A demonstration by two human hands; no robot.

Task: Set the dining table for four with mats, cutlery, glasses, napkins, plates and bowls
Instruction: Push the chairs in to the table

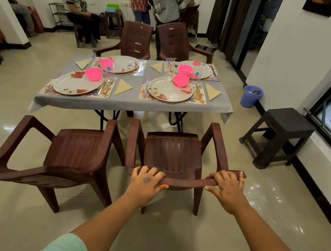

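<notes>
My left hand (146,182) and my right hand (227,187) both grip the top rail of a brown plastic chair (172,153) standing a short way back from the table (130,102), which has a grey cloth. On the table lie several floral mats, each with a flowered plate (169,92) and a pink bowl (181,80). Cutlery (197,89) lies beside the plates. Folded beige napkins (122,87) and clear glasses (169,66) stand by the settings.
A second brown chair (69,155) stands to the left, two more (136,39) at the far side. A dark stool (280,135) and blue bin (251,96) sit by the right wall. Three people (77,4) are at the back.
</notes>
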